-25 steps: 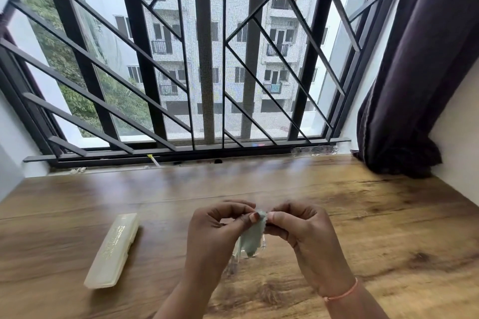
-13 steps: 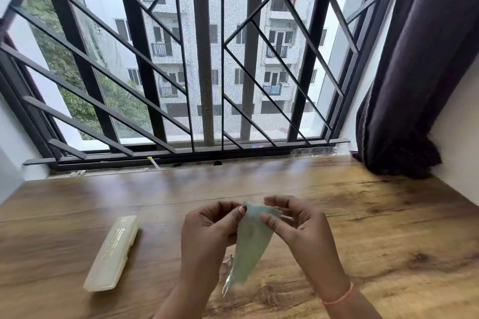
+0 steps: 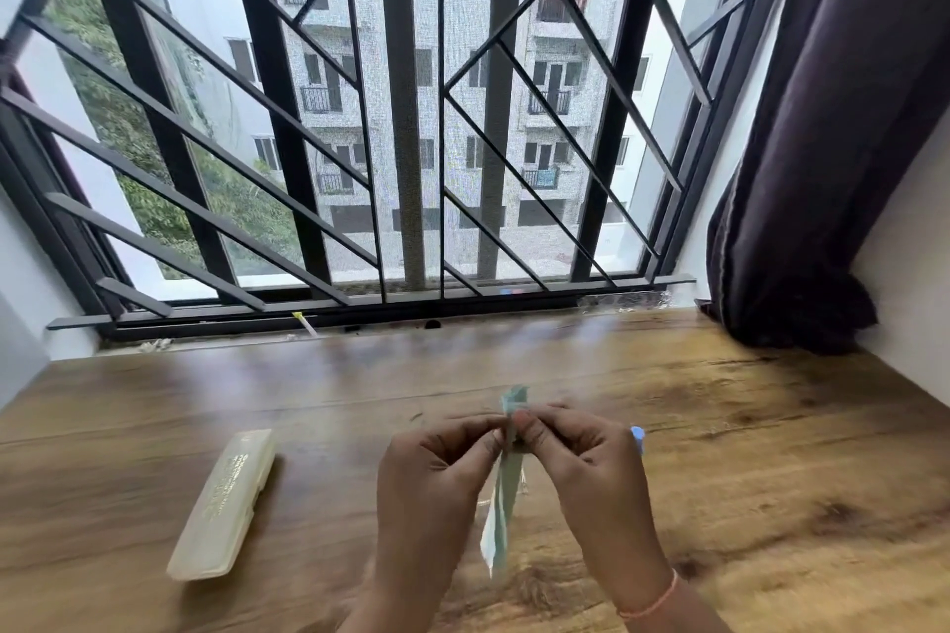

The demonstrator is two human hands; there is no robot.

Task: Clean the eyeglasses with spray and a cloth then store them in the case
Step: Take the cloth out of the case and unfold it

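A thin, soft, pale green cloth hangs as a narrow, folded strip between the two hands above the wood-grain laminate counter. Its top corner pokes up past the fingertips and its lower tip tapers to a point. The left hand and the right hand are pressed close together, each pinching the cloth near its top between thumb and forefinger, the other fingers curled. A faint clear glint shows beside the strip, but it is too blurred to say whether it is the eyeglasses. A long, oblong case of cloudy yellowish plastic, closed, with rounded corners and printed lettering on its lid, lies flat on the counter well to the left of the hands. A thin orange thread band circles the right wrist.

Half a second ago the cloth was spread wider, a flat triangle held between hands set a little apart. Now it is gathered slim and the fingertips meet. The case has not moved.
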